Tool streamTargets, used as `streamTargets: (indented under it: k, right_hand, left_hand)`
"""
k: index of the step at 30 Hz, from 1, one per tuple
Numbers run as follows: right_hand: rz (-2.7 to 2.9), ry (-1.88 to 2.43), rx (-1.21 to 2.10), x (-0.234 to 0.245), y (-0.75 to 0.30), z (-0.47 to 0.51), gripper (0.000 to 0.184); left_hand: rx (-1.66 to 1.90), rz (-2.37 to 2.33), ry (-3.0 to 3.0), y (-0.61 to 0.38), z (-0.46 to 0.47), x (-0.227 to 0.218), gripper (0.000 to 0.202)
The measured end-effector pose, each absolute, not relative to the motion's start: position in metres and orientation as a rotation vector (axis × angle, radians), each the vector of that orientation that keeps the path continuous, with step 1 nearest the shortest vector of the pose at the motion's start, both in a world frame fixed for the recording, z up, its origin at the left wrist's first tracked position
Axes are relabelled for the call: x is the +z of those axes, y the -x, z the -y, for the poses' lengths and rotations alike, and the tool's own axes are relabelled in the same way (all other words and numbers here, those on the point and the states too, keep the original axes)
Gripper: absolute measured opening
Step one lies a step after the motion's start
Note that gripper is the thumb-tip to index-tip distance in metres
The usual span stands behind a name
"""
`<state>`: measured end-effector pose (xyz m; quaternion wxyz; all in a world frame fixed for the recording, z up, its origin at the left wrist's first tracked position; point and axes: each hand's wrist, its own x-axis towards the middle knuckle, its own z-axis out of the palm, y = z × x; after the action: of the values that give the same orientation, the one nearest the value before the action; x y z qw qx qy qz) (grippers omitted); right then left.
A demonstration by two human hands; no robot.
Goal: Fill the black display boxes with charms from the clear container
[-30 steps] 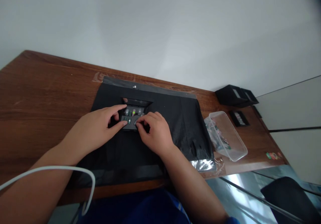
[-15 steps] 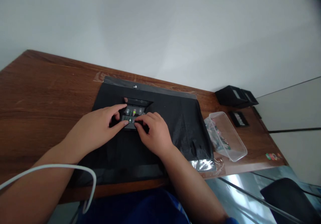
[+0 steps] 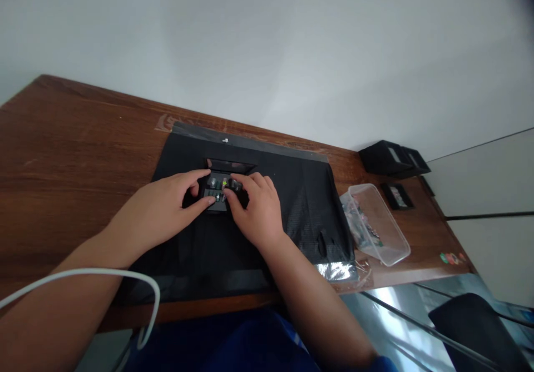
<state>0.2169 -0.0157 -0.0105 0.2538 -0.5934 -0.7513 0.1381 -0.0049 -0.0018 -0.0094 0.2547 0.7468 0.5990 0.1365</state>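
Observation:
A small black tray [image 3: 219, 191] with several little glassy pieces, one green, lies on a black mat [image 3: 292, 194] on the wooden table [image 3: 75, 138]. My left hand [image 3: 161, 211] grips the tray's left end, thumb and forefinger around it. My right hand [image 3: 254, 208] rests curled on the tray's right half, fingertips pressed on the pieces; whether it holds one is hidden.
A clear plastic tub [image 3: 377, 224] with small parts stands right of the mat. Black boxes [image 3: 392, 160] sit at the far right by the wall. A white cable [image 3: 104, 277] loops over my left forearm. A crinkled plastic bag [image 3: 342, 272] lies at the mat's near right corner.
My right hand has shifted slightly up and over the tray, covering more of its right half. The left hand keeps its hold. The view dipped a little.

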Motion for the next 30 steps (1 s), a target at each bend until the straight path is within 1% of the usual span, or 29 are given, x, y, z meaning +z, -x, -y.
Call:
streamTargets:
  k: [7, 16, 24, 30]
  right_hand:
    - [2.102, 1.675, 0.341, -0.013, -0.212, 0.006, 0.038]
    - [2.066, 1.675, 0.394, -0.011, -0.209, 0.005, 0.030]
    - [2.020, 1.566, 0.445, -0.010, -0.213, 0.007, 0.008]
    - [2.012, 1.604, 0.455, -0.002, -0.216, 0.008, 0.010]
  left_hand:
    - [0.382, -1.609, -2.059, 0.004, 0.002, -0.009, 0.057]
    - [0.341, -1.614, -2.049, 0.003, 0.002, -0.008, 0.060]
    - [0.344, -1.626, -2.017, 0.003, 0.003, -0.008, 0.067]
    - [0.332, -1.634, -1.996, 0.003, 0.002, -0.009, 0.068]
